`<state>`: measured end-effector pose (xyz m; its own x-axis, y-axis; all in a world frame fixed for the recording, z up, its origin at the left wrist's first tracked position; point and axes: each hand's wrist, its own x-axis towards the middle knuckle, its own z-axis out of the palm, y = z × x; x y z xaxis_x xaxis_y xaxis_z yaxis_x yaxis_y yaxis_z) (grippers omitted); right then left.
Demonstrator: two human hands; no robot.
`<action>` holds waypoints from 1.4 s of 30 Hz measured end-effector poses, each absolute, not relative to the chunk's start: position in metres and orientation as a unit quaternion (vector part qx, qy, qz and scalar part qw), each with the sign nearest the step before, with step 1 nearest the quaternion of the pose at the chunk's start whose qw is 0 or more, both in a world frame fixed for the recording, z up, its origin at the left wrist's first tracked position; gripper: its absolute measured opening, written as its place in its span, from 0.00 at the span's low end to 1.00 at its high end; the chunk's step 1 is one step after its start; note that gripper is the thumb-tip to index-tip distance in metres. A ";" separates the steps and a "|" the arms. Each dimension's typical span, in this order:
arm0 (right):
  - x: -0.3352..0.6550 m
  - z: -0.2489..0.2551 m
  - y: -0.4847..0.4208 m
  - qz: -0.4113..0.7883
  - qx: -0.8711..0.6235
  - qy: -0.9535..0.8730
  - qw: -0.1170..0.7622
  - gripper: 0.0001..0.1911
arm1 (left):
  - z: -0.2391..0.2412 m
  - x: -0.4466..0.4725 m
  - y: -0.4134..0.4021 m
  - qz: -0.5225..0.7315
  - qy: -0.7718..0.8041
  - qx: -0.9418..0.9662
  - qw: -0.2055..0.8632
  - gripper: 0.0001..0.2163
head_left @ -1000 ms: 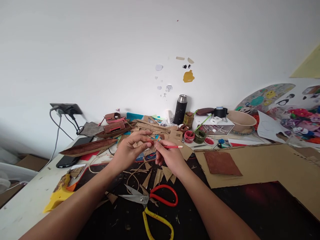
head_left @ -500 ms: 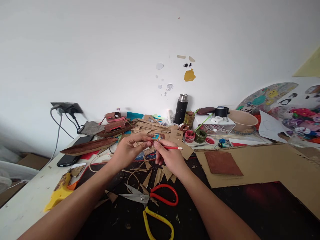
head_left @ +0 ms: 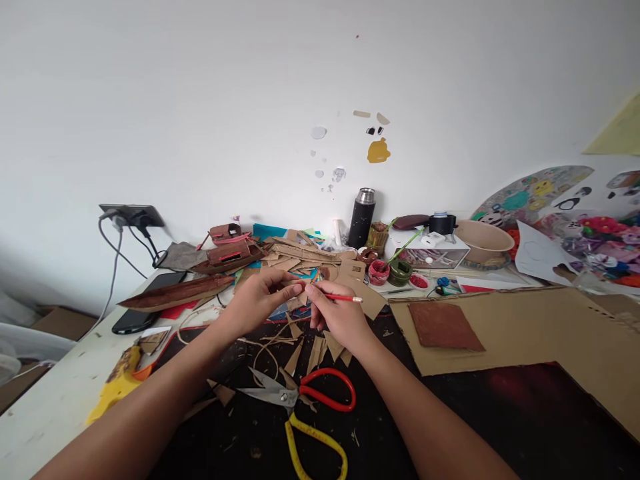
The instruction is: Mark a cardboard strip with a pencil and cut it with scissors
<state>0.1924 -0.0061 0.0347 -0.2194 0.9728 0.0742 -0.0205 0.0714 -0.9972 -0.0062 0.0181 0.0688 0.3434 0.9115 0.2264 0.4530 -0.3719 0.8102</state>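
My left hand (head_left: 257,301) and my right hand (head_left: 339,319) meet above the middle of a cluttered desk, fingertips almost touching. The right hand's fingers are closed on a thin red pencil (head_left: 345,298) that points right. The left hand pinches a small cardboard piece (head_left: 289,287) between thumb and fingers; most of that piece is hidden. Brown cardboard offcuts (head_left: 320,347) lie under both hands. Red-handled scissors (head_left: 305,393) lie just in front of them, with yellow-handled scissors (head_left: 313,443) nearer still.
A large cardboard sheet (head_left: 540,333) with a brown painted square (head_left: 443,325) covers the right side. At the back stand a black flask (head_left: 361,217), paint pots (head_left: 389,272), a bowl (head_left: 483,241) and brown cardboard boats (head_left: 220,257). A phone (head_left: 147,303) and yellow tool (head_left: 117,387) lie left.
Both hands have dropped slightly and the fingers shifted a little around the small piece. The pencil tilted a bit. Nothing else moved.
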 end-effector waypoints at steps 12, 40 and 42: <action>0.195 0.037 -0.004 0.540 -0.417 -0.536 0.496 0.24 | 0.067 -0.008 0.017 0.347 0.455 0.711 0.409 0.18; 0.194 0.037 -0.003 0.558 -0.417 -0.504 0.511 0.23 | 0.068 -0.005 0.018 0.331 0.452 0.677 0.477 0.18; 0.194 0.037 -0.003 0.560 -0.414 -0.506 0.509 0.23 | 0.067 -0.004 0.018 0.314 0.445 0.685 0.483 0.18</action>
